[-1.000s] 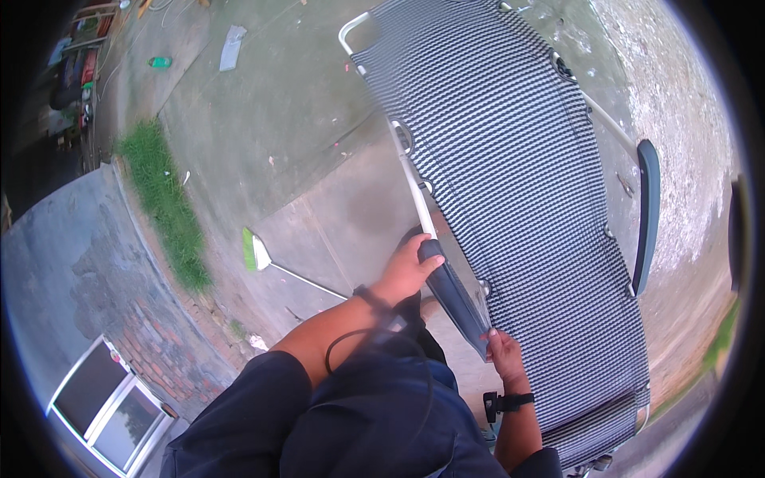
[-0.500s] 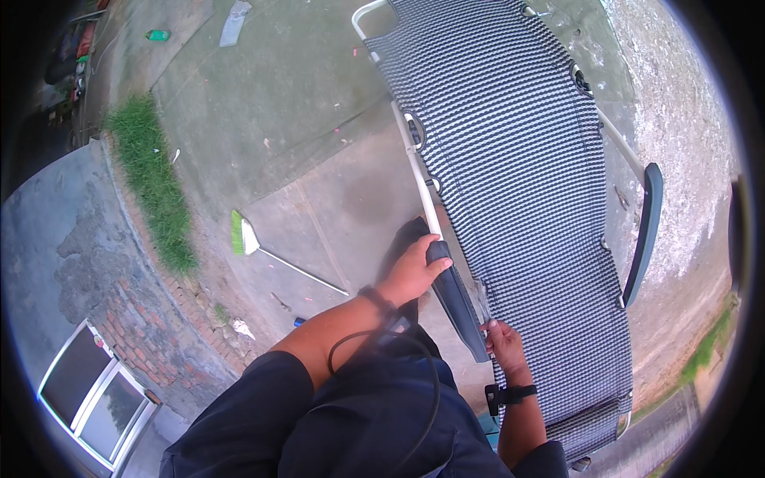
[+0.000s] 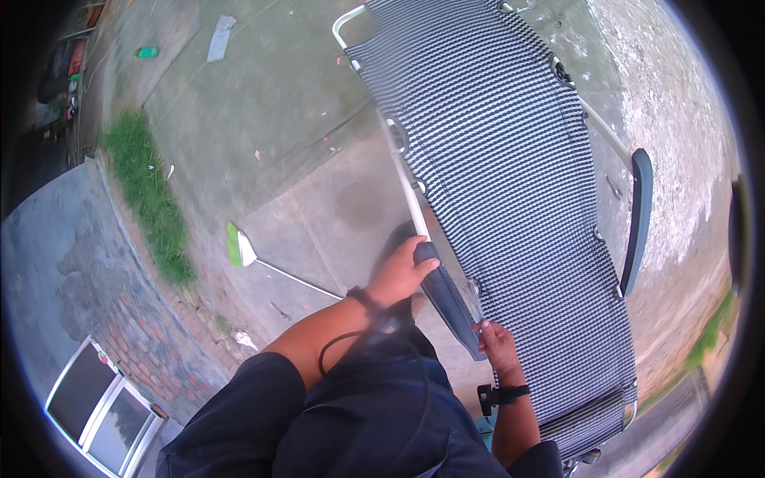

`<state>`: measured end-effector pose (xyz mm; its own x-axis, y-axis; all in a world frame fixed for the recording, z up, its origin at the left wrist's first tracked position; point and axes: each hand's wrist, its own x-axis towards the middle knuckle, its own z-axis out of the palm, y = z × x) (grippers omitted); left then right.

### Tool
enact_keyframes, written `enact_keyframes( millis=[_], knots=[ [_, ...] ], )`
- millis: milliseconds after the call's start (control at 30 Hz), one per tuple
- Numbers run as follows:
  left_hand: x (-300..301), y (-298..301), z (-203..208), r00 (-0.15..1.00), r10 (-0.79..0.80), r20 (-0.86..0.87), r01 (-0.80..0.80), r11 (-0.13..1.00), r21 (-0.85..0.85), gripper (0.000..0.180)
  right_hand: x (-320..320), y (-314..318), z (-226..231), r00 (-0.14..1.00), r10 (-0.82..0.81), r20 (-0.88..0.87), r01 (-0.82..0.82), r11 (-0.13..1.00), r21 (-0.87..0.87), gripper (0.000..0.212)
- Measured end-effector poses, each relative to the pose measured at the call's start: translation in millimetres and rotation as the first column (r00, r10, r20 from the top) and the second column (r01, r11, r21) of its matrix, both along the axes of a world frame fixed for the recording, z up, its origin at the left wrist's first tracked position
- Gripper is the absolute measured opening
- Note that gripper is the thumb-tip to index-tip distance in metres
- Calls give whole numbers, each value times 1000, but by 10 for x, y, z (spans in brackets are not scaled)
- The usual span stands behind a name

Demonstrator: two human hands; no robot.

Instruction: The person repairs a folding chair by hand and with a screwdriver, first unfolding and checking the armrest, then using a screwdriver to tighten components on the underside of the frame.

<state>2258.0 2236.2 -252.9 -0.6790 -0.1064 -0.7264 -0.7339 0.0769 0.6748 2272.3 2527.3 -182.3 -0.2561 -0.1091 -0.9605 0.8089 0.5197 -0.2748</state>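
A long folding lounge chair (image 3: 494, 183) with black-and-white woven fabric on a white tube frame stretches away in front of me. My left hand (image 3: 404, 267) is wrapped round the far end of its near black armrest (image 3: 449, 299), where the armrest meets the white tube. Beside the near end of that armrest, my right hand (image 3: 499, 347) has thumb and fingers pinched together at the frame edge. Whatever the pinch holds is too small to make out. The other dark armrest (image 3: 638, 219) stands on the chair's right side.
A broom (image 3: 244, 248) with green bristles lies on the concrete to the left. Beyond it are a grass strip (image 3: 147, 195), a green bottle (image 3: 147, 52) and a pale flat piece (image 3: 221, 38). A brick-patched wall (image 3: 147, 338) with a white-framed window (image 3: 103, 406) stands at lower left.
The view has shifted slightly, so the chair sits a little further left. Both hands keep their places at the near armrest.
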Motion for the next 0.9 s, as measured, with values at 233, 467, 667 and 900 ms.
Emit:
enact_keyframes(
  millis=[233, 467, 667, 900],
  knots=[
    [-526, -454, 55, 951, -266, 156, 266, 964, 20, 43, 86, 24, 30, 997, -74, -28, 74, 997, 9, 42],
    [-838, -883, -1025, 820, -572, 10, 478, 675, -563, 31, 264, 108, -103, 980, -191, -50, 189, 981, -37, 44],
    [-955, -692, -1427, 838, -538, 93, 491, 668, -558, 32, 425, 27, -158, 953, -302, -33, 300, 952, -67, 45],
    [-1008, -796, -1538, 762, -641, 92, 594, 635, -494, 33, 450, -23, -263, 945, -328, -8, 326, 941, -88, 46]
  ],
)
